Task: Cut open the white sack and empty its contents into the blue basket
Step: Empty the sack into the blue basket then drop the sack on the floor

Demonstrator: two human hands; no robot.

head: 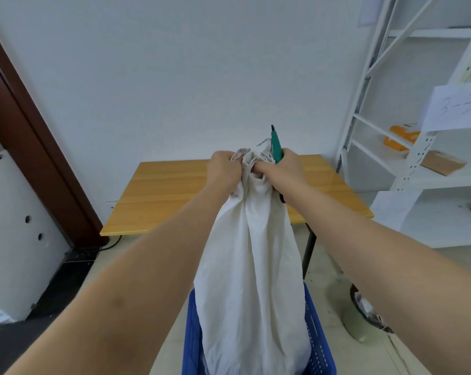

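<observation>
White sack (252, 266) held up over blue basket (317, 345), both hands gripping its bunched end, left hand (223, 169), right hand (280, 169) (also clutching green cutter (276, 144)); emptying apparently underway, contents unseen.

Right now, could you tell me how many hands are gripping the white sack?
2. The left hand grips the bunched top of the white sack on its left; the right hand grips it on the right, also holding a green-handled tool. Neither is hidden.
</observation>
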